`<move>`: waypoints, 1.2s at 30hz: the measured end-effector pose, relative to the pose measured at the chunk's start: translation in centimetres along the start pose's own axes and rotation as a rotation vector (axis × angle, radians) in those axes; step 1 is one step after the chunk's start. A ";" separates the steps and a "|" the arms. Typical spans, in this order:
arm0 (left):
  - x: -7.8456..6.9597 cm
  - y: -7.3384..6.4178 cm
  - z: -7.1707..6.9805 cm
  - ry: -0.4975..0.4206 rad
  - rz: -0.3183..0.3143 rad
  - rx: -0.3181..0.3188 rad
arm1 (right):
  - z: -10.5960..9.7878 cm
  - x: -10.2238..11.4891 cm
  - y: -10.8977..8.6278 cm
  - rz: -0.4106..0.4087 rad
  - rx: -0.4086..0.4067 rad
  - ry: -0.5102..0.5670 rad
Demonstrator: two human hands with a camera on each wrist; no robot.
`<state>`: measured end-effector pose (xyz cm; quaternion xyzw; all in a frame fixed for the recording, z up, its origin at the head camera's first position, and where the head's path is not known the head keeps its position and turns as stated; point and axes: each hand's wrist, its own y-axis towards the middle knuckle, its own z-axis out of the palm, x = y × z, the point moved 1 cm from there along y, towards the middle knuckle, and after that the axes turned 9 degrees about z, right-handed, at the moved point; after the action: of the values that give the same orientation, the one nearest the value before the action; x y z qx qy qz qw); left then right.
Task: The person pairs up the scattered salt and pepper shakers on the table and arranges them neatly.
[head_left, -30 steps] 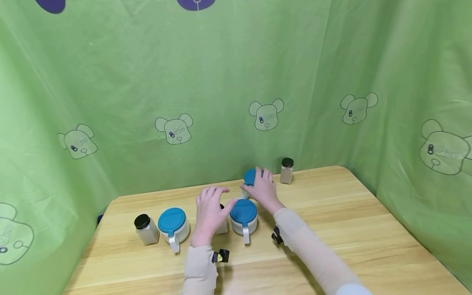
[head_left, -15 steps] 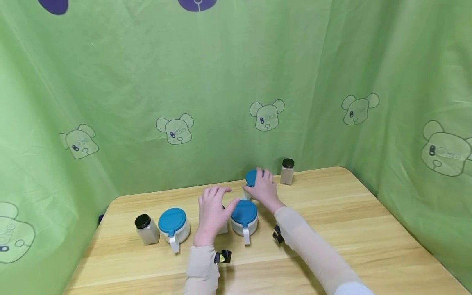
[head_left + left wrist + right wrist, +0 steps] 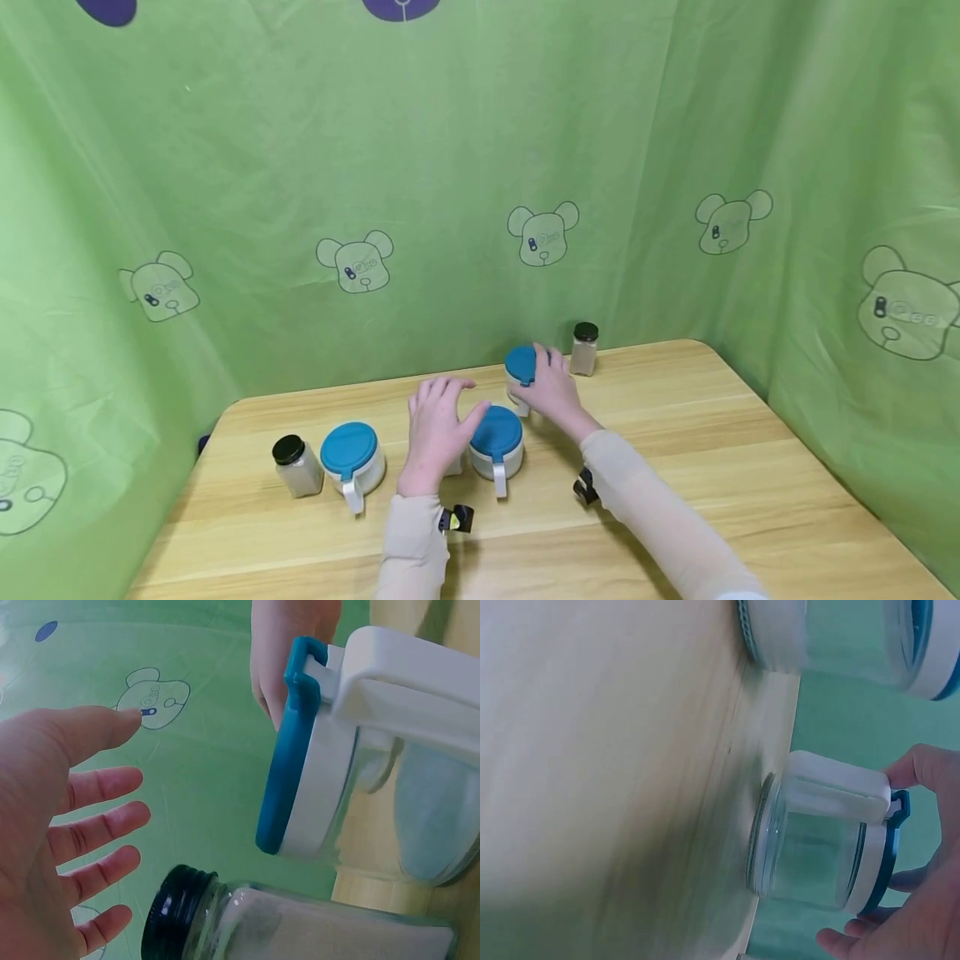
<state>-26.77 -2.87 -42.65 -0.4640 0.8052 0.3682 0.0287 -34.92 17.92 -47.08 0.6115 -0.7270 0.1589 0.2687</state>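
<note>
My right hand [image 3: 557, 392] grips a clear seasoning jar [image 3: 520, 365] with a blue flip lid and white handle at the table's back. In the right wrist view, the thumb lies by the handle top of this jar [image 3: 817, 859] and fingers reach around its lid. My left hand [image 3: 437, 429] hovers with spread, slightly bent fingers and holds nothing. Below it, mostly hidden in the head view, stands a black-capped jar [image 3: 322, 926] of pale contents. Beside that is another blue-lidded seasoning jar [image 3: 497, 435], its handle facing me; the left hand is apart from both.
On the left of the wooden table [image 3: 247, 542] stand a third blue-lidded jar [image 3: 351, 450] and a black-capped jar [image 3: 298, 468]. Another black-capped jar [image 3: 584, 350] is near the back edge, right of my right hand. A green curtain [image 3: 450, 167] surrounds the table's back and sides.
My right hand and the blue-lidded seasoning jar it grips have shifted right and slightly toward me. The left hand has drifted a little to the right; the other jars stay put.
</note>
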 end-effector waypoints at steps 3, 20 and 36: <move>-0.3 0.6 -0.3 0.020 0.015 0.006 | -0.4 -0.5 0.0 0.001 0.016 0.017; -2.0 5.6 -2.1 0.158 0.138 0.073 | -0.3 -1.6 0.7 0.045 0.040 0.019; -3.6 7.6 -1.5 0.131 0.107 0.195 | -0.6 -2.8 0.3 -0.005 -0.019 0.059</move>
<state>-30.17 1.07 -35.91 -0.4385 0.8609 0.2579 0.0016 -34.83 20.56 -48.22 0.6059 -0.7187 0.1689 0.2962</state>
